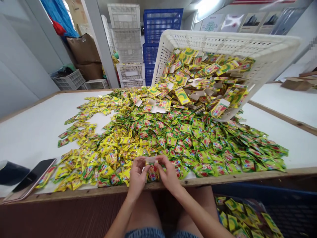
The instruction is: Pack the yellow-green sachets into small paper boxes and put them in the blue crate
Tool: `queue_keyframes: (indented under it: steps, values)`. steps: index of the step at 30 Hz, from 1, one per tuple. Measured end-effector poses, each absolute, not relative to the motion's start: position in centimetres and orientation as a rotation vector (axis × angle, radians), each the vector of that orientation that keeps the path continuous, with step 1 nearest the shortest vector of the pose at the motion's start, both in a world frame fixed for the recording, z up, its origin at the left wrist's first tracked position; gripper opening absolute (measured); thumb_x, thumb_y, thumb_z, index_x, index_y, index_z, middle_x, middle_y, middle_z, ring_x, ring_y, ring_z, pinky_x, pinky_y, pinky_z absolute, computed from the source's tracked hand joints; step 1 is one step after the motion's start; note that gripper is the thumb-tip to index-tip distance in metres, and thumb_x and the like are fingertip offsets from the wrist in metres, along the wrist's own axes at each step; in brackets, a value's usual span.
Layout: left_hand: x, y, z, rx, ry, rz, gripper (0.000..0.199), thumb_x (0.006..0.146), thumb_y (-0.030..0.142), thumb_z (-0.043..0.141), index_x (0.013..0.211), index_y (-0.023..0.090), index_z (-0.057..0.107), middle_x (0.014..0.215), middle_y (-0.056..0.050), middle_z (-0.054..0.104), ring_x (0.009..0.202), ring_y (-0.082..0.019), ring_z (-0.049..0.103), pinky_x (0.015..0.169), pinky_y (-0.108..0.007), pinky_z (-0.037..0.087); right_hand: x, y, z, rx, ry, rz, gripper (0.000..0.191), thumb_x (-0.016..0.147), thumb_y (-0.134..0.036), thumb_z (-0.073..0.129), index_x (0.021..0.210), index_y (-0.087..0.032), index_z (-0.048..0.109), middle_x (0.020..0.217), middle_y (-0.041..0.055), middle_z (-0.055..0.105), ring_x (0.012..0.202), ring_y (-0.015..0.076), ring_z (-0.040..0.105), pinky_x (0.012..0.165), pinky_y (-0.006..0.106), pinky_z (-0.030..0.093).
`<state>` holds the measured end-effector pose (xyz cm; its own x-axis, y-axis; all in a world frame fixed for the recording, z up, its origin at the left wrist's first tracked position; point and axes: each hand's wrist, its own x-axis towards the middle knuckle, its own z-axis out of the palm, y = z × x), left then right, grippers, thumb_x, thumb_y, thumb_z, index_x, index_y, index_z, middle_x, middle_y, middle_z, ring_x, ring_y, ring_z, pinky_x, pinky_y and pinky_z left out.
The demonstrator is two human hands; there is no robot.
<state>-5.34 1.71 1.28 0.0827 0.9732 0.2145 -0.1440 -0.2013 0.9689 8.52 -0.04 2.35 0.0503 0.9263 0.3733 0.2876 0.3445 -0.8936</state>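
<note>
At the table's front edge, a small printed carton (153, 173) with its white flap raised is held between my two hands. My left hand (137, 176) pinches its left side, thumb on the front. The right side is gripped by my right hand (169, 174), also with the thumb in front. What lies inside the carton cannot be made out. Around and beyond my hands spreads a heap of small sachets, yellow sachets (106, 145) to the left and green sachets (205, 145) to the right.
A white plastic basket (228, 41) lies tipped toward me, spilling open yellow cartons (182, 96) onto the heap. Below the table at right, a blue crate (279, 205) holds yellow boxes (232, 221). A phone (33, 177) and a dark cup (12, 173) rest at left. Stacked crates (126, 43) stand behind.
</note>
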Motion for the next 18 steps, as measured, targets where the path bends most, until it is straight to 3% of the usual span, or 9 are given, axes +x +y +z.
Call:
queue_keyframes:
  steps: [2,6,9,18]
  values:
    - [-5.3,1.5,1.3,1.310,0.907,1.342,0.025,0.078,0.025,0.059,0.102,0.019,0.055,0.095,-0.006,0.065,0.094,-0.018,0.060,0.086,-0.033,0.045,8.6,-0.3,2.3,-1.155,-1.490,0.687,0.018,0.086,-0.020,0.047,0.101,-0.020,0.056,0.093,0.0051,0.062,0.089,0.0176,0.058,0.079,0.030,0.045]
    - [-5.5,1.0,1.8,1.459,0.936,1.285,0.013,0.078,0.027,0.058,0.085,0.017,0.063,0.098,-0.009,0.065,0.100,-0.022,0.057,0.093,-0.035,0.041,9.0,-0.6,2.8,-1.135,-1.622,0.619,0.011,0.084,-0.023,0.052,0.089,-0.021,0.062,0.096,0.0059,0.062,0.096,0.0191,0.056,0.085,0.032,0.043]
    - [-5.4,0.7,2.3,1.466,0.977,1.283,0.014,0.079,0.027,0.057,0.085,0.016,0.064,0.097,-0.008,0.066,0.099,-0.021,0.058,0.092,-0.034,0.041,9.1,-0.6,3.3,-1.146,-1.644,0.605,0.011,0.085,-0.024,0.052,0.089,-0.020,0.062,0.092,0.0056,0.062,0.091,0.0184,0.057,0.081,0.031,0.044]
    - [-5.0,2.1,2.8,1.430,1.109,1.228,0.018,0.076,0.031,0.059,0.083,0.015,0.064,0.077,-0.004,0.066,0.072,-0.016,0.059,0.069,-0.026,0.046,9.1,0.5,3.8,-1.287,-1.701,0.570,0.012,0.086,-0.026,0.049,0.083,-0.019,0.059,0.078,0.0025,0.063,0.072,0.0160,0.058,0.067,0.026,0.043]
